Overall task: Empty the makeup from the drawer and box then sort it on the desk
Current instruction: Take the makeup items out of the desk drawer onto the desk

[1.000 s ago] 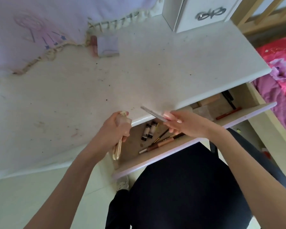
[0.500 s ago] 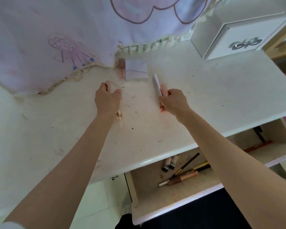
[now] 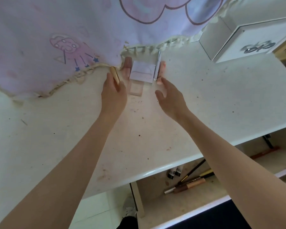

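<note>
Gold tube at the back of the desk, silver pen set down.

Your left hand point(image 3: 113, 95) gripped a gold tube point(image 3: 115, 75) slanting away toward the cloth point(image 3: 73, 38), its lower end hidden by your fingers; your right hand point(image 3: 170, 98) hovered relaxed and empty near the silver pen point(image 3: 157, 66), which lay lengthwise pointing away beside the white compact point(image 3: 142, 71).

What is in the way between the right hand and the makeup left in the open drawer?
Nothing visible blocks it. The right hand hovers open above the desk, and the pencils and tubes lie uncovered in the open drawer below the desk's front edge.
</note>
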Available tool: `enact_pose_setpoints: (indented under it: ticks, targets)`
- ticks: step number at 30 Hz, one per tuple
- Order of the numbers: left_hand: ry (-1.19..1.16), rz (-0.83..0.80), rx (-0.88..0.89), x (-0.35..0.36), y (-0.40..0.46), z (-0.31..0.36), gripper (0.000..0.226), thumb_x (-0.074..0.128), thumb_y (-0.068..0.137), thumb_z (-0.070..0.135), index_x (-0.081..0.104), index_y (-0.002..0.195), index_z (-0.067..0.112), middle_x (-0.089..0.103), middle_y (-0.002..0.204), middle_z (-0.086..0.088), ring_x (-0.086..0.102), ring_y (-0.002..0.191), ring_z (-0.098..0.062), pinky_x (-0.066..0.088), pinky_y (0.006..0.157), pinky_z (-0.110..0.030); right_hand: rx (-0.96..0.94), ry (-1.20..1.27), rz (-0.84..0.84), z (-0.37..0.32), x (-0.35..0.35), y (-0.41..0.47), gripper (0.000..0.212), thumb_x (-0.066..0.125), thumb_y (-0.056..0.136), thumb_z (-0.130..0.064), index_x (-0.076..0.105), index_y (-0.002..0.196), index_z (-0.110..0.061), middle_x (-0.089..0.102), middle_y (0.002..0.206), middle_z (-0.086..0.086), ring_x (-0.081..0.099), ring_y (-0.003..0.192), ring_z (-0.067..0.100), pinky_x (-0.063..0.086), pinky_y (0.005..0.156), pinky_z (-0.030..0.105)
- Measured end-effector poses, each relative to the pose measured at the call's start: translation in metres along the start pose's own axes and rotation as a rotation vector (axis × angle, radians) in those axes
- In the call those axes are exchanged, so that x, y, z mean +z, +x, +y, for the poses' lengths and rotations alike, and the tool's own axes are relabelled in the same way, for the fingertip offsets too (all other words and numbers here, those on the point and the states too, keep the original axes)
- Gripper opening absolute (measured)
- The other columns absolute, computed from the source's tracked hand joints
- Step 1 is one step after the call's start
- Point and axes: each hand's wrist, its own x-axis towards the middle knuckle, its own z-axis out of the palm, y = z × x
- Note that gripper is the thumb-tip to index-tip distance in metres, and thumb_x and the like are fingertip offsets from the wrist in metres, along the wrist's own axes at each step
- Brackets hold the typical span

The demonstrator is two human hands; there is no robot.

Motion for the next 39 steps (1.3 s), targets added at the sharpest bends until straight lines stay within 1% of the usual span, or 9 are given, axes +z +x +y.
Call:
enact_pose_setpoints:
  ticks: [2, 6, 10, 16, 19, 22, 27, 32, 39]
  targets:
    - [0.091, -0.079, 0.020, -0.005, -0.022, -0.008, 0.049, 0.037, 0.098, 0.021, 0.024, 0.142, 0.004, 0.032, 0.145, -0.014, 0.029, 0.134, -0.023, 0.020, 0.094, -0.012, -0.038, -0.091, -0.027, 0.006, 0.003, -0.016, 0.053, 0.040, 0.099, -0.022, 0.020, 0.148, -0.012, 0.022, 0.155, 0.003, 0.017, 0.143, 0.017, 0.009, 0.113, 0.025]
    - [0.360, -0.194, 0.103, -0.009, -0.065, -0.030, 0.058, 0.034, 0.099, 0.028, 0.009, 0.147, 0.008, 0.009, 0.155, -0.009, 0.006, 0.142, -0.020, 0.001, 0.116, -0.033, -0.112, -0.221, -0.085, 0.023, 0.005, -0.058, 0.054, 0.038, 0.100, -0.026, 0.018, 0.148, -0.015, 0.014, 0.157, 0.003, 0.006, 0.145, 0.017, 0.003, 0.118, 0.032]
    - [0.756, -0.292, 0.245, -0.009, -0.116, -0.041, 0.055, 0.028, 0.098, 0.032, 0.012, 0.147, 0.013, 0.001, 0.156, -0.007, -0.003, 0.143, -0.024, -0.005, 0.114, -0.038, -0.233, -0.456, -0.206, 0.049, -0.002, -0.107, 0.054, 0.031, 0.100, -0.032, 0.012, 0.149, -0.022, 0.000, 0.158, 0.002, -0.005, 0.145, 0.018, -0.007, 0.115, 0.032]
    - [0.799, -0.384, 0.319, 0.003, -0.191, -0.043, 0.054, 0.028, 0.098, 0.032, 0.015, 0.147, 0.017, 0.003, 0.156, -0.007, -0.003, 0.143, -0.026, -0.005, 0.114, -0.043, -0.327, -0.490, -0.220, 0.089, -0.016, -0.178, 0.050, 0.035, 0.098, -0.029, 0.028, 0.146, -0.020, 0.016, 0.156, 0.006, 0.010, 0.145, 0.024, 0.001, 0.115, 0.036]
    - [0.736, -0.396, 0.436, 0.009, -0.223, -0.045, 0.050, 0.028, 0.093, 0.033, 0.045, 0.134, 0.011, 0.036, 0.146, -0.014, 0.028, 0.137, -0.033, 0.017, 0.111, -0.050, -0.305, -0.387, -0.125, 0.109, -0.023, -0.206, 0.032, 0.047, 0.092, -0.024, 0.062, 0.119, -0.016, 0.052, 0.133, 0.011, 0.048, 0.123, 0.031, 0.041, 0.100, 0.050]
    - [0.533, -0.360, 0.490, 0.012, -0.253, -0.044, 0.039, 0.034, 0.091, 0.027, 0.061, 0.114, 0.010, 0.058, 0.120, -0.009, 0.053, 0.114, -0.025, 0.043, 0.097, -0.037, -0.152, -0.418, -0.210, 0.126, -0.035, -0.217, 0.029, 0.044, 0.097, -0.027, 0.060, 0.120, -0.021, 0.055, 0.124, 0.001, 0.047, 0.118, 0.021, 0.036, 0.098, 0.039]
    - [0.383, -0.612, 0.249, 0.038, -0.264, -0.049, 0.033, 0.040, 0.097, 0.022, 0.049, 0.129, 0.018, 0.049, 0.125, 0.001, 0.045, 0.115, -0.011, 0.028, 0.092, -0.015, 0.066, -0.444, -0.480, 0.149, -0.045, -0.203, 0.037, 0.037, 0.099, -0.028, 0.050, 0.132, -0.018, 0.054, 0.130, 0.007, 0.049, 0.117, 0.026, 0.044, 0.095, 0.041]
    - [0.464, -0.695, 0.072, 0.087, -0.231, -0.057, 0.041, 0.043, 0.096, 0.020, 0.039, 0.136, 0.015, 0.045, 0.133, -0.011, 0.045, 0.121, -0.026, 0.035, 0.104, -0.038, 0.149, -0.473, -0.637, 0.160, -0.034, -0.175, 0.044, 0.034, 0.097, -0.013, 0.039, 0.141, -0.020, 0.047, 0.138, 0.010, 0.048, 0.121, 0.029, 0.045, 0.092, 0.036]
    - [0.728, -0.544, 0.096, 0.133, -0.214, -0.061, 0.051, 0.051, 0.092, 0.036, 0.033, 0.132, 0.011, 0.043, 0.127, -0.014, 0.050, 0.111, -0.033, 0.046, 0.079, -0.042, 0.102, -0.582, -0.749, 0.177, -0.013, -0.145, 0.042, 0.046, 0.089, -0.015, 0.050, 0.130, -0.017, 0.049, 0.133, 0.008, 0.049, 0.116, 0.029, 0.045, 0.095, 0.039]
